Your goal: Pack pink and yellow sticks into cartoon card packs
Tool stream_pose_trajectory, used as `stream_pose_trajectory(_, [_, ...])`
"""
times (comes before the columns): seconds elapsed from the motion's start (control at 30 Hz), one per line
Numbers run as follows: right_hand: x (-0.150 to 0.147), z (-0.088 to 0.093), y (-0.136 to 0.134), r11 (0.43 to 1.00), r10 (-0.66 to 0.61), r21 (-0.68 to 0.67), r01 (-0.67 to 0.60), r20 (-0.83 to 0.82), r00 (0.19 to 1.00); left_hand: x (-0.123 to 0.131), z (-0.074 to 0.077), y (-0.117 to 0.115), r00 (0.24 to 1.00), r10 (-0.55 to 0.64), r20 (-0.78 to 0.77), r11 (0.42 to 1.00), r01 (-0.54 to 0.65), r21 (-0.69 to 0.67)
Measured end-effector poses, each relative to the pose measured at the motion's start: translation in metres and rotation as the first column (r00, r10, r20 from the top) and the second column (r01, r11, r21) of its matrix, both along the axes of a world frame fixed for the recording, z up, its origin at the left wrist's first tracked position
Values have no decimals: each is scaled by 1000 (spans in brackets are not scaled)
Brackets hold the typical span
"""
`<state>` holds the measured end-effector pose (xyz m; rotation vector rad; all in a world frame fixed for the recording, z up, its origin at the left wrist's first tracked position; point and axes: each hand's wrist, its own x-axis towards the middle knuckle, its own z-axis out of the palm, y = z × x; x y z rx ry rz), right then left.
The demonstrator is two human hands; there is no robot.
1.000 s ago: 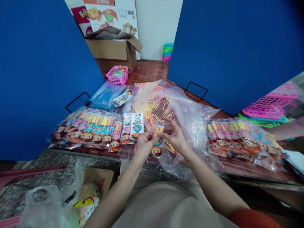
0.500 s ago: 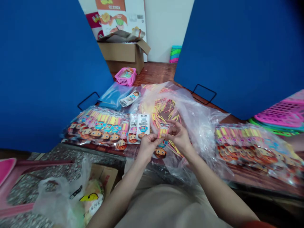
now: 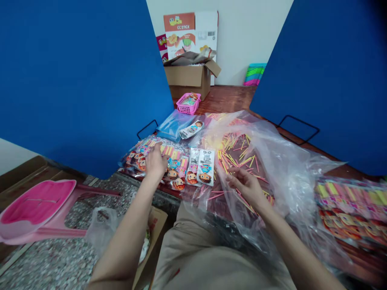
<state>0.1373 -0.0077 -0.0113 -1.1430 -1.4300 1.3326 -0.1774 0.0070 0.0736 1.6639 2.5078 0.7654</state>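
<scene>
My left hand [image 3: 156,163] rests over the row of filled character pouches [image 3: 172,173] on the left, fingers stretched out and thumb apart. Its fingertips partly cover the pouches under them. My right hand [image 3: 246,186] hovers above the big clear plastic bag, fingers loosely curled and apart, with nothing visible in them. Just beyond that hand lie loose yellow and pink sticks [image 3: 231,155], spread on the bag. Between my hands are flat white pouches [image 3: 206,167] with a cartoon face.
Another row of filled pouches [image 3: 352,213] lies at the right. Blue panels [image 3: 90,80] stand on both sides, with black wire legs. Behind are a pink basket [image 3: 188,108] and an open carton [image 3: 186,76]. A pink stool [image 3: 39,205] stands on the floor at lower left.
My hands have parted. A filled pouch was held between them; now the left hand is over the left row and the right is above the sticks. The view has turned left.
</scene>
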Motion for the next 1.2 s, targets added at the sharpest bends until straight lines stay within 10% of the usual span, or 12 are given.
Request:
stream_pose_trajectory(0.2, [-6, -3, 4, 989, -16, 145, -11, 180, 984, 31, -6, -14, 925, 4, -379, 1000, 2, 15])
stream_pose_trajectory(0.37, [-8, 3, 6, 987, -27, 163, -3, 183, 983, 91, -30, -9, 896, -296, -330, 955, 283, -89])
stream_pose_trajectory(0.53, [-5, 5, 2, 982, -36, 189, -8, 226, 974, 128, -62, 20, 971, -195, -138, 954, 155, -258])
stream_pose_trajectory(0.87, [7, 5, 1, 963, -127, 264, 51, 279, 952, 117, -51, 35, 992, -106, -68, 936, 76, -344])
stream_pose_trajectory(1.2, [4, 7, 10, 951, -150, 304, 50, 315, 937, 104, -48, 26, 949, -266, -169, 928, 205, -310])
